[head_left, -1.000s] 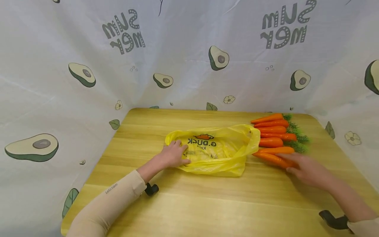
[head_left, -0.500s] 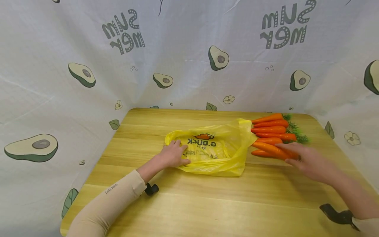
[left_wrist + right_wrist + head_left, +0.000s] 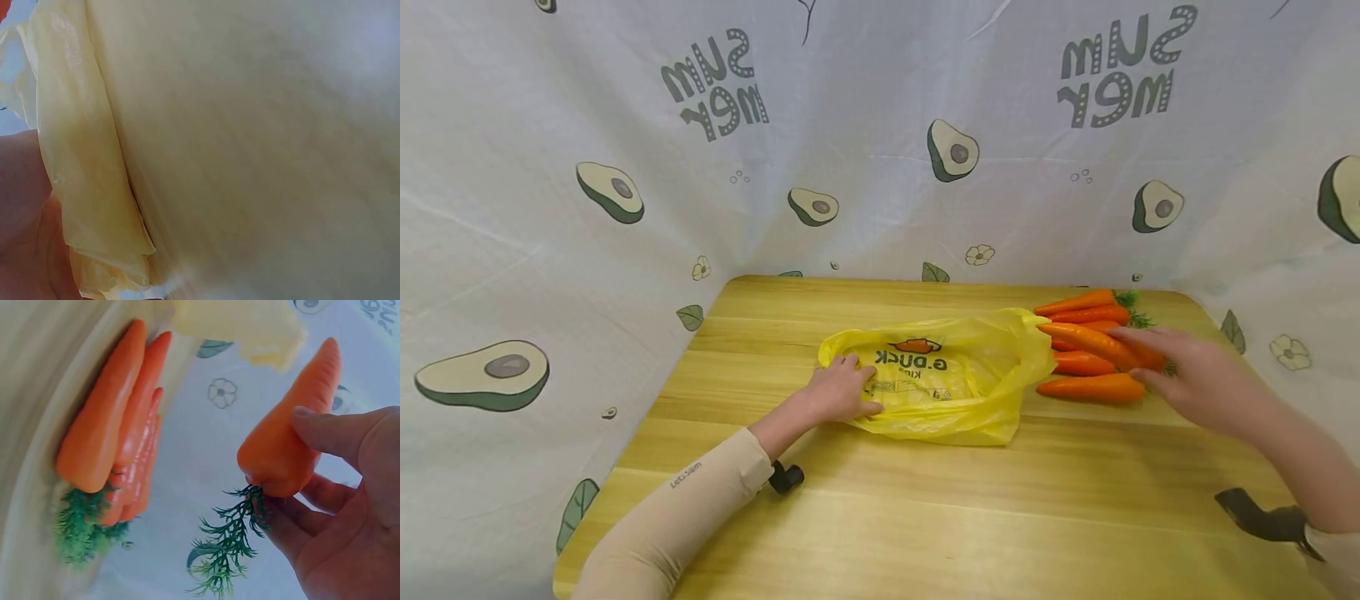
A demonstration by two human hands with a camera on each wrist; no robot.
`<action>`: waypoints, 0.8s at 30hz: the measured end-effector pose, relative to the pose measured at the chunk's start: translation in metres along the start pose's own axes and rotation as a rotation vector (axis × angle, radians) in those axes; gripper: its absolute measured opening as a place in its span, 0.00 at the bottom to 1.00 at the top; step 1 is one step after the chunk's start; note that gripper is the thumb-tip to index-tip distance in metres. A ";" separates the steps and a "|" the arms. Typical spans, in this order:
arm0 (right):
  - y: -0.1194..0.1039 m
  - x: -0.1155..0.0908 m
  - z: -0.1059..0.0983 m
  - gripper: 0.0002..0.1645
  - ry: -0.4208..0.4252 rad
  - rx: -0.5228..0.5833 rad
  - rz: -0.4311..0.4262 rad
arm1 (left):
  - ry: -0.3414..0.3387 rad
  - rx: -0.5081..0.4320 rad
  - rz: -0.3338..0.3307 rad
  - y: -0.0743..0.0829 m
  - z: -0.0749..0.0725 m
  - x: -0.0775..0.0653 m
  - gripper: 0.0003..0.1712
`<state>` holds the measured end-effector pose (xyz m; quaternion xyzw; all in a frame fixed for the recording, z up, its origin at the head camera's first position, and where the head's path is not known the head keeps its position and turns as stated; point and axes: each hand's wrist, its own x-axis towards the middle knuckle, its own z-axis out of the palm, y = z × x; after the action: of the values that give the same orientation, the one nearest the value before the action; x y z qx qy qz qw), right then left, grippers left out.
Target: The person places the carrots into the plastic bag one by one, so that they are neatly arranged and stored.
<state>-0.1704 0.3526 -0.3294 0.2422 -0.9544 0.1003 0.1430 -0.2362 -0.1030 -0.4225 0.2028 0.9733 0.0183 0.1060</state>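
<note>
A yellow plastic bag point(image 3: 925, 392) with a printed duck logo lies flattened on the wooden table, its mouth facing right. My left hand point(image 3: 842, 390) rests on the bag's left end with the fingers spread; the left wrist view shows bag film point(image 3: 81, 156) beside that hand, most fingers hidden. To the right, my right hand point(image 3: 1195, 375) grips an orange carrot point(image 3: 281, 437) by its thick end, thumb on top, green leaves hanging below. The carrot is raised above the others, its tip near the bag's mouth. Several other carrots point(image 3: 1093, 387) lie side by side beneath it.
The wooden table point(image 3: 880, 517) has rounded far corners. A white curtain point(image 3: 880, 108) with avocado prints hangs around its back and sides. Black wrist mounts point(image 3: 1262, 518) are worn on both arms.
My right hand has lifted the carrot off the table and moved it away from me, above the other carrots. The bag's mouth has shifted slightly; my left hand stays put.
</note>
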 end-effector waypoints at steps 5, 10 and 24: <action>-0.013 0.012 -0.008 0.38 -0.004 0.018 0.013 | 0.002 0.006 0.002 0.000 0.000 0.002 0.44; -0.028 0.026 -0.013 0.37 -0.031 0.016 -0.006 | -0.002 0.014 0.003 0.001 0.000 0.002 0.44; -0.063 0.071 -0.007 0.37 -0.023 0.099 -0.153 | -0.012 0.008 -0.016 0.003 -0.003 0.005 0.44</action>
<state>-0.1970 0.2691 -0.2922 0.3225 -0.9285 0.1332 0.1274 -0.2395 -0.0981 -0.4207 0.1956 0.9743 0.0124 0.1113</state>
